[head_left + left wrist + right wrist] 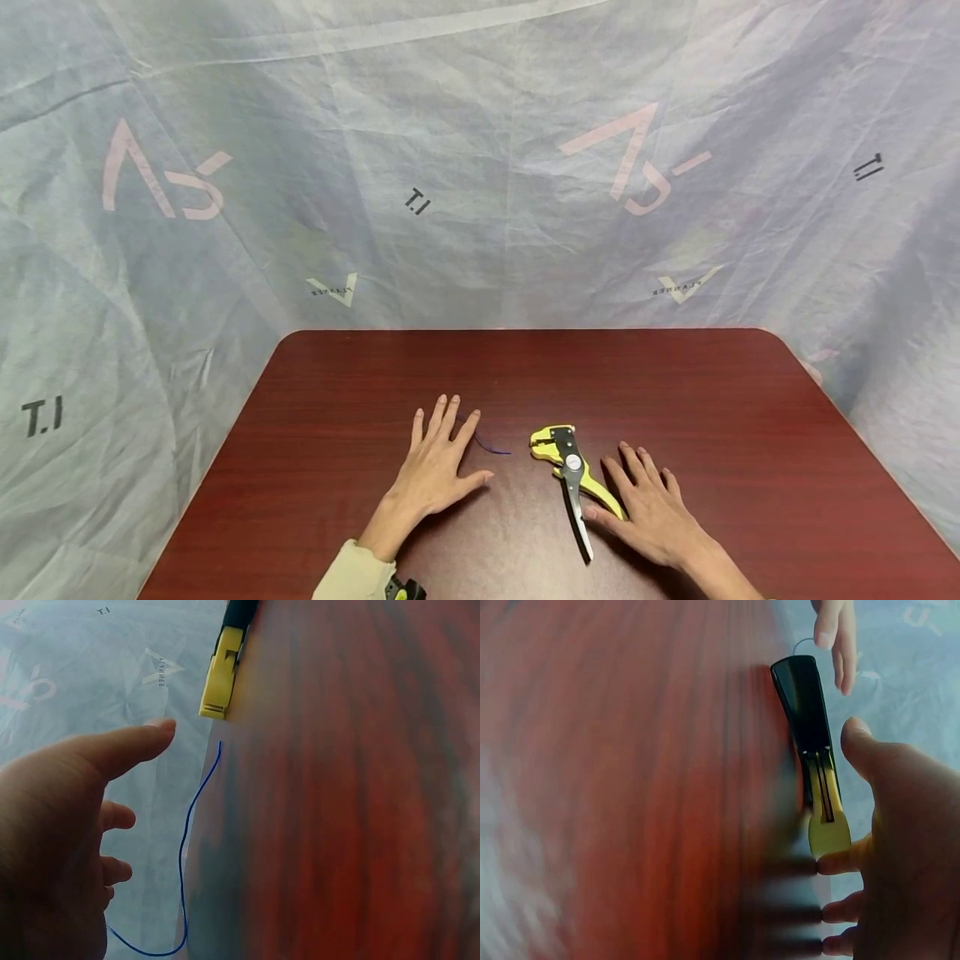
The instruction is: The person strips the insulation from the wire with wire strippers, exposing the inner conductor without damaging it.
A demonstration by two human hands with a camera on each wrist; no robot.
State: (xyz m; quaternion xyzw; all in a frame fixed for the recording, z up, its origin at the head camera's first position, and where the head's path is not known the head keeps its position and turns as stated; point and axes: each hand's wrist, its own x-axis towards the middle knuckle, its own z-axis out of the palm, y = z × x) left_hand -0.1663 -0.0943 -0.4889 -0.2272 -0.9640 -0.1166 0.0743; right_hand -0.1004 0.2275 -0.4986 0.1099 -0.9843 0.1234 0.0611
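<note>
My left hand (432, 471) is spread over the tabletop with its fingers extended. A thin blue wire (182, 862) runs out from under its fingers and curves along the table toward the tool. That tool is a yellow and black wire stripper (573, 463), lying between the two hands with its head pointing away from me. My right hand (656, 512) lies on its right side, fingers extended and thumb beside the handles. In the right wrist view the stripper's black handle (802, 705) is nearest the thumb. Part of the wire is hidden by the left hand.
The dark red wooden table (360, 367) has rounded far corners. A pale cloth sheet (480, 250) with printed letters and marks hangs behind it and at both sides. A watch-like black device (405, 588) sits at the left sleeve's cuff.
</note>
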